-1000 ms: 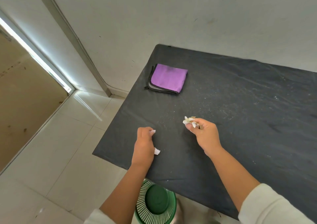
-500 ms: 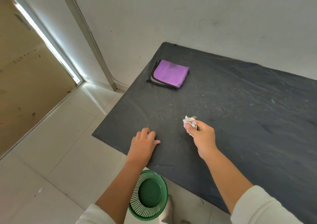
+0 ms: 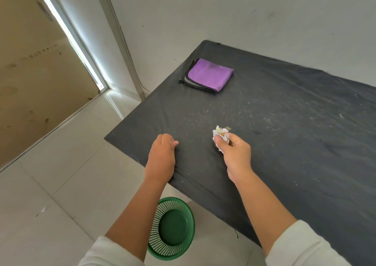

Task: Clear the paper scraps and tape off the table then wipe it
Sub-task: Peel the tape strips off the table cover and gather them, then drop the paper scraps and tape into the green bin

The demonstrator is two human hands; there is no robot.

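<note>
Fingers (image 3: 220, 141) of our right hand (image 3: 236, 153) pinch a crumpled white paper-and-tape wad (image 3: 219, 132). Our left hand (image 3: 161, 157) rests on the black-covered table (image 3: 284, 143) — fingers curled under, and we cannot tell whether they hold anything.

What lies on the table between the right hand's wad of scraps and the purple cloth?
Head view: only fine white specks on the black table between the wad of scraps and purple cloth.

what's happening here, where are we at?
A person is clearing a black table. The right hand grips a wad of paper scraps and tape; the left hand rests curled near the table edge. A green bin waits below. The purple cloth lies folded, untouched; specks remain.
</note>
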